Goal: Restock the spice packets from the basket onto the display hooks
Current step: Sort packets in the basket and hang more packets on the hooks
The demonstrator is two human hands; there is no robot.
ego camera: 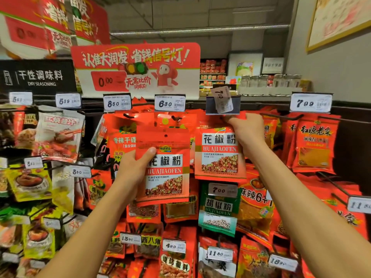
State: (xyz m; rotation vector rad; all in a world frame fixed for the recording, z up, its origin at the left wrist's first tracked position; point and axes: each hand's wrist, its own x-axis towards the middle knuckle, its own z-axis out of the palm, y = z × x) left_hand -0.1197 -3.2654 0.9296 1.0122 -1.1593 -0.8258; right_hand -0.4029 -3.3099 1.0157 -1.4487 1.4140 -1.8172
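Note:
My left hand [133, 167] grips a red HUAJIAOFEN spice packet [166, 171] by its left edge and holds it up in front of the rack, its hang hole free at the top. My right hand [248, 130] pinches the top of a second identical packet [219, 155] that hangs to the right, just under a loose 7.00 price tag [222, 100] and its holder. The hook itself is hidden behind my fingers and the packet. The basket is out of view.
Hooks packed with red, green and yellow seasoning packets fill the rack all around, each with a price tag at its tip. A green pepper packet [218, 209] hangs below the right one. A red promo sign [136, 65] stands above, and a grey wall is at right.

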